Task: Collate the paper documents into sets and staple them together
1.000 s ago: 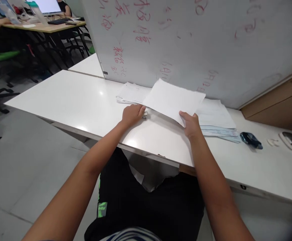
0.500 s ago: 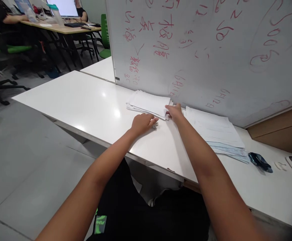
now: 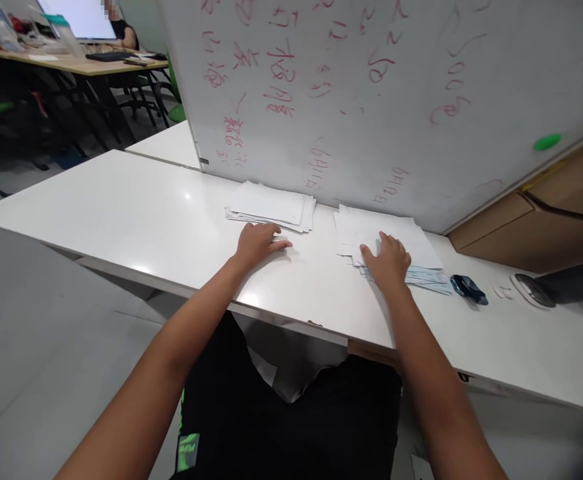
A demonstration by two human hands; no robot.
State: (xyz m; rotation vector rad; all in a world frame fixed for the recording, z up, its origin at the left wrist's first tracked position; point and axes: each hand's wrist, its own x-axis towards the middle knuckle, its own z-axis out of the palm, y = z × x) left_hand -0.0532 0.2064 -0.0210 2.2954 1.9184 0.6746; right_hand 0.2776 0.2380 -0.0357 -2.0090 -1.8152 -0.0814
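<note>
My left hand (image 3: 257, 245) rests on the white tabletop in front of the left paper stack (image 3: 270, 202), thumb and fingers apart. A small whitish object (image 3: 280, 239) shows between its thumb and forefinger; the palm side is hidden, and I cannot make out its kind. Over the right paper stack (image 3: 384, 230) lies my right hand (image 3: 390, 260), its fingers spread on the near part of the top sheets. Bluish printed sheets (image 3: 424, 277) stick out beneath that stack. Both stacks are uneven at the edges.
A whiteboard (image 3: 291, 100) with red writing stands behind the white table (image 3: 121, 200). To the right are a dark watch-like object (image 3: 468, 289), small white pieces (image 3: 502, 292), a round dark-topped item (image 3: 534, 291) and cardboard boxes (image 3: 526, 227). A person sits at the far desk (image 3: 76, 63).
My right hand carried a white sheet to the left stack, let go of it there and moved over to the right stack. My left hand stays near the same spot, its fingers now further apart.
</note>
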